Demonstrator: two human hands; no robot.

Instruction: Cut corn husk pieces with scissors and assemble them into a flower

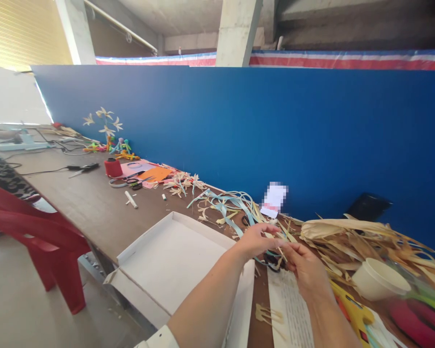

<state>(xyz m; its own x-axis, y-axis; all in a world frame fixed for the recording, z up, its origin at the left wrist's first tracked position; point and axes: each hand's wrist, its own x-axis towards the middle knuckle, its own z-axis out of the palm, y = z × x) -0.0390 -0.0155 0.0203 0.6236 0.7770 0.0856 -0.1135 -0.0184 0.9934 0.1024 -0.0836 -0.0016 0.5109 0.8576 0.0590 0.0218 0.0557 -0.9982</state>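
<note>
My left hand [259, 239] and my right hand [304, 263] meet at the fingertips over the table. A thin pale strip [281, 251], perhaps corn husk, shows at my right fingertips, which are pinched on it. The left thumb and fingers are bent together at the same spot; what lies between them is too small to make out. Beneath the hands are dark-handled scissors [274, 261] and a printed sheet [292, 304]. Several light blue ribbons [226, 208] lie just beyond the left hand. Small pale forked pieces [270, 314] rest nearer to me.
A white open box [188, 256] stands left of my arms. On the right are dried husks [348, 237], a cream cup [380, 280] and a yellow glue gun [351, 309]. Red thread [113, 167] sits farther left. A blue partition [239, 130] backs the table; a red chair [39, 241] stands beside it.
</note>
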